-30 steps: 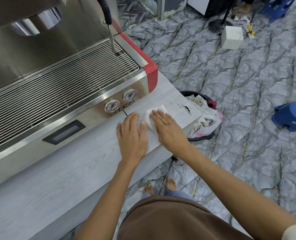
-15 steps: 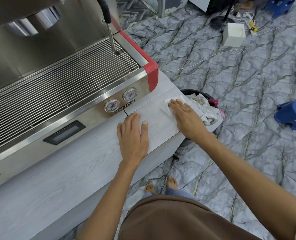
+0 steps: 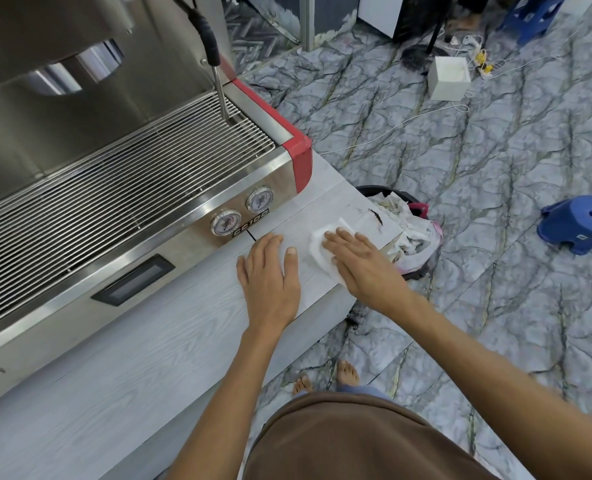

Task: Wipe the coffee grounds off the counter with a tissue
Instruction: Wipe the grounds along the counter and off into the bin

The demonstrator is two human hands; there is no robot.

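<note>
Tissue [image 3: 319,250] is lying half hidden under right hand [image 3: 365,268], fingers [image 3: 343,238] pressing flat; left hand [image 3: 270,277] is resting outstretched on bench [image 3: 142,362].

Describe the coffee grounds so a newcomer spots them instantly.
Find the steel espresso machine with the red corner; the pale counter runs past it to an end by the waste bin. Near that end, the coffee grounds are a thin dark streak, beyond the white tissue under the right hand.
</note>
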